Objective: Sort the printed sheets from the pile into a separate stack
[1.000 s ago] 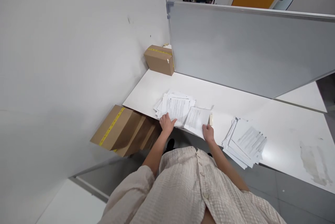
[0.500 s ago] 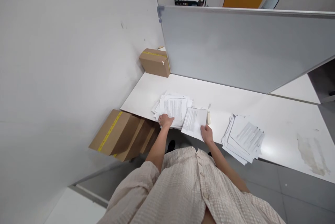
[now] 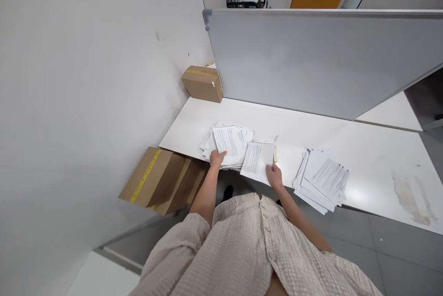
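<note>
My left hand [image 3: 217, 157] grips the lower left corner of a printed sheet of paper [image 3: 226, 137], thumb on top and fingers mostly hidden. That sheet lies at a slant over a loose paper pile [image 3: 247, 134] on the white table. My right hand [image 3: 274, 175] pinches the right edge of another printed sheet [image 3: 256, 160], thumb above and fingers beneath. This second sheet reaches past the table's front edge. Right beside it is a small pale block [image 3: 275, 153], partly covered.
Farther right, a fanned paper stack [image 3: 321, 180] overhangs the front edge of the white table [image 3: 374, 157]. A taped cardboard box [image 3: 202, 84] stands at the back left corner. More cardboard boxes [image 3: 148, 178] sit left of the table. A grey partition [image 3: 294, 65] runs along the back.
My left hand has closed on the top sheet of the left pile, and that sheet has turned and shifted up and left. My right hand stays nearly still with its sheet.
</note>
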{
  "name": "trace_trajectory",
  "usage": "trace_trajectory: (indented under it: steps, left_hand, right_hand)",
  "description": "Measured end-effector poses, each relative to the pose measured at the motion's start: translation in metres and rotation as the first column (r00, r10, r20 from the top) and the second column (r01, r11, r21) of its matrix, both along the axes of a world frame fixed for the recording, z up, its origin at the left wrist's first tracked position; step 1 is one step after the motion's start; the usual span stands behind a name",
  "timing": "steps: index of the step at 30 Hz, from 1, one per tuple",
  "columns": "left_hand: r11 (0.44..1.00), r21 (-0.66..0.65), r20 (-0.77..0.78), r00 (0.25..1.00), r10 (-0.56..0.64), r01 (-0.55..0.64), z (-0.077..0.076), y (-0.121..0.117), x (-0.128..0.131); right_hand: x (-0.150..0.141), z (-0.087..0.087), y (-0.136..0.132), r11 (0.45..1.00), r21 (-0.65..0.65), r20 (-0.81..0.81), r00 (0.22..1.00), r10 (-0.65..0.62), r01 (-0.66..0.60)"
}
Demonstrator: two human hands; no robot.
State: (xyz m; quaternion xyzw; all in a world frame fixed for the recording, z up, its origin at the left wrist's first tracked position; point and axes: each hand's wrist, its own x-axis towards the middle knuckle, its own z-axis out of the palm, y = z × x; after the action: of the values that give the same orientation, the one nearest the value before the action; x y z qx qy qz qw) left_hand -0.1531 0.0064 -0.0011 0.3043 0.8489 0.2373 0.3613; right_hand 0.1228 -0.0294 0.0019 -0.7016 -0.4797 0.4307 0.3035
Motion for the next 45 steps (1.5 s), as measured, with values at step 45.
trace_trajectory:
  steps: [45]
  left_hand:
    - [0.945,0.253,0.462,0.832,-0.307,0.208,0.045,-0.039,0.055]
  right_hand:
    - [-0.008,0.026,0.014,1.000,-0.016,-0.401,0.916,-0.006,0.000]
